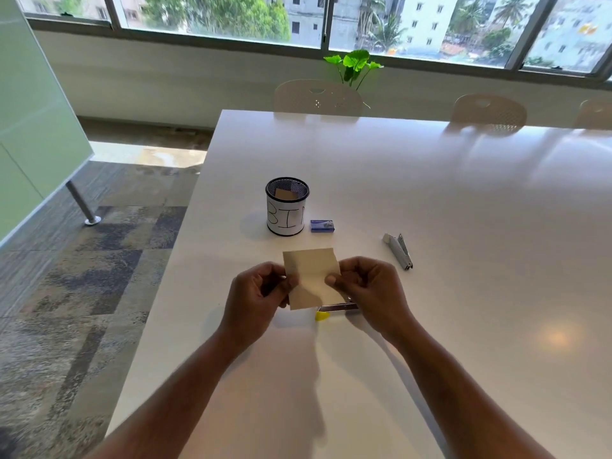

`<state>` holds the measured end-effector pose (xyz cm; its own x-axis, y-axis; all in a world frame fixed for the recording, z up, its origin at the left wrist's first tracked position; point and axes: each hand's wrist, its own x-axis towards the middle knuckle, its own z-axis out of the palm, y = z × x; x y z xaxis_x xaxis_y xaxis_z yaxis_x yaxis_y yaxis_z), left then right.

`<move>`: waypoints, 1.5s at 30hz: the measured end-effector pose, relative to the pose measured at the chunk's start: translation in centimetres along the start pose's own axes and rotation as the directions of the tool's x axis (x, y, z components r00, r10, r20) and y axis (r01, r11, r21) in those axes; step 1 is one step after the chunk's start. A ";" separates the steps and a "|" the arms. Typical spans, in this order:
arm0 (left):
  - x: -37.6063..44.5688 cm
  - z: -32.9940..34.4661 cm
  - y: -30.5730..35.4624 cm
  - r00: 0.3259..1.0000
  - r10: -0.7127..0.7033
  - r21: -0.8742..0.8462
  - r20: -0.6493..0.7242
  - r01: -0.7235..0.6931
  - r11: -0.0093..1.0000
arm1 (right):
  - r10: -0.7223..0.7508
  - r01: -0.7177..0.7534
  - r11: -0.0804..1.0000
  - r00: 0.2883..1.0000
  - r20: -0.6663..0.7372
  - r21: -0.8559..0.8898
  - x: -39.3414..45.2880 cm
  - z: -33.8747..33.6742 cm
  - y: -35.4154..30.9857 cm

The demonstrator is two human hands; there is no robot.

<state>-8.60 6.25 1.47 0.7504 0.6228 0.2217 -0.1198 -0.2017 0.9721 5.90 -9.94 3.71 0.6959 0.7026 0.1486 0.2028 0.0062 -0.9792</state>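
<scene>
A bright office room with a long row of windows stands behind a white, glossy bench.

At the near left edge of this bench, the left hand pinches the left side of a small tan paper, with the fingers curled round the edge. Farther back, a mesh cup with the letters "BIN" on its label stands upright; a brown piece shows inside it. The paper is held in the air above the bench, between the 2 hands, in front of the cup and apart from it. A faint crease seems to cross its upper part. Just right of the cup lies a small blue staple box. Under the paper, on the bench, I see a yellow-tipped metal tool; what it is I cannot tell.

The right hand clamps the right edge of the paper, thumb on the front. Well to the right lies a grey stapler, opened.

The step seems to be straightening or folding the paper. To do it well, both pinches should sit near the edges and pull evenly, so the sheet is flat and does not tear. The corners should meet before any crease is pressed. Lowering it onto the bench would give firmer support.
</scene>
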 end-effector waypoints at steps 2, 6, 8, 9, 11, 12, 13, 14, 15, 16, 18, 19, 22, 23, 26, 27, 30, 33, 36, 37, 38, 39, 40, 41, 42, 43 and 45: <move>-0.4 0.4 -0.2 1.000 0.012 -0.005 -0.002 -0.012 1.000 | -0.002 0.002 0.998 1.000 0.013 0.065 -0.4 -0.3 0.2; -1.0 1.1 -0.1 1.000 -0.012 -0.100 -0.029 0.009 0.995 | 0.019 -0.027 0.965 0.999 0.034 0.259 -1.0 -0.7 0.4; -1.2 1.3 0.2 0.999 -0.006 -0.131 -0.035 0.002 0.991 | 0.021 -0.040 0.927 0.998 0.055 0.374 -1.1 -0.8 0.1; -1.3 1.4 0.3 0.999 -0.004 -0.147 -0.042 -0.002 0.989 | 0.018 -0.045 0.910 0.997 0.071 0.412 -1.1 -0.9 0.1; -1.4 1.4 0.7 0.999 0.002 -0.186 -0.049 -0.011 0.982 | -0.003 -0.044 0.906 0.994 0.109 0.421 -1.1 -1.0 -0.3; -1.3 1.4 0.8 0.999 0.004 -0.198 -0.047 -0.013 0.980 | -0.013 -0.038 0.916 0.992 0.125 0.399 -1.0 -1.0 -0.3; -1.3 1.3 0.9 0.999 0.004 -0.199 -0.041 -0.012 0.980 | -0.024 -0.027 0.932 0.991 0.134 0.362 -1.0 -1.1 -0.2; -1.2 1.3 0.9 0.999 0.004 -0.197 -0.033 -0.011 0.980 | -0.027 -0.017 0.948 0.991 0.132 0.318 -1.0 -1.2 -0.1; -1.1 1.2 0.9 1.000 -0.002 -0.203 -0.026 -0.003 0.979 | -0.025 -0.012 0.958 0.992 0.124 0.287 -0.9 -1.2 0.1; -1.0 1.2 1.0 1.000 -0.016 -0.213 -0.020 0.011 0.977 | -0.023 -0.008 0.964 0.993 0.115 0.264 -0.9 -1.2 0.2; -0.9 1.0 0.8 0.999 -0.038 -0.227 -0.010 0.035 0.973 | -0.043 0.022 0.979 0.994 0.103 0.202 -0.8 -1.2 0.3; -0.9 1.0 0.8 0.999 -0.050 -0.231 -0.003 0.048 0.972 | -0.062 0.047 0.986 0.994 0.094 0.160 -0.8 -1.2 0.3; -0.7 0.7 0.5 0.992 -0.123 -0.295 0.042 0.130 0.947 | -0.116 0.112 0.991 0.992 0.051 0.069 -0.5 -1.4 0.5; -0.7 0.6 0.6 0.986 -0.157 -0.317 0.058 0.167 0.934 | -0.127 0.125 0.991 0.991 0.038 0.051 -0.4 -1.5 0.4; -0.7 0.3 0.8 0.975 -0.218 -0.325 0.047 0.221 0.919 | -0.146 0.145 0.989 0.989 0.038 0.023 -0.4 -1.3 0.5; -0.7 0.3 0.8 0.973 -0.228 -0.321 0.035 0.227 0.920 | -0.149 0.148 0.989 0.988 0.041 0.007 -0.4 -1.3 0.4; -0.6 0.1 0.8 0.969 -0.245 -0.320 0.027 0.240 0.917 | -0.166 0.168 0.984 0.985 0.053 -0.056 -0.5 -1.2 0.5; -0.6 0.2 1.1 0.966 -0.256 -0.311 0.027 0.251 0.917 | -0.197 0.201 0.977 0.978 0.061 -0.064 -0.6 -1.3 0.4; -0.7 0.3 1.3 0.967 -0.254 -0.303 0.019 0.248 0.920 | -0.187 0.189 0.982 0.980 0.069 -0.029 -0.7 -1.4 0.5; -0.7 0.3 1.3 0.968 -0.252 -0.302 0.018 0.245 0.921 | -0.182 0.184 0.983 0.980 0.075 -0.021 -0.7 -1.5 0.5; -0.8 0.3 1.2 0.969 -0.248 -0.307 0.019 0.241 0.921 | -0.184 0.185 0.983 0.980 0.079 -0.017 -0.8 -1.5 0.6; -0.8 0.3 1.2 0.970 -0.244 -0.313 0.019 0.238 0.919 | -0.184 0.185 0.983 0.980 0.082 -0.006 -0.8 -1.4 0.6; -0.9 0.3 1.3 0.970 -0.242 -0.317 0.017 0.235 0.919 | -0.190 0.190 0.982 0.978 0.081 0.004 -0.8 -1.3 0.7; -0.9 0.3 1.3 0.972 -0.236 -0.318 0.018 0.229 0.920 | -0.196 0.195 0.981 0.978 0.079 0.018 -0.9 -1.2 0.8; -1.0 0.3 1.3 0.974 -0.225 -0.314 0.021 0.221 0.923 | -0.192 0.190 0.981 0.979 0.068 0.037 -0.9 -1.0 0.8; -1.1 0.4 1.3 0.977 -0.212 -0.305 0.026 0.209 0.929 | -0.172 0.169 0.984 0.984 0.048 0.061 -1.0 -0.8 0.8; -1.3 0.7 1.3 0.983 -0.180 -0.282 0.034 0.183 0.942 | -0.133 0.132 0.988 0.991 0.013 0.076 -1.0 -0.3 0.5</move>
<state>-9.27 4.67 2.43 0.7816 0.6225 0.0400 -0.1593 0.1371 0.9777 5.51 -10.83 3.15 0.6536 0.7048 0.2758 0.2396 0.1530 -0.9588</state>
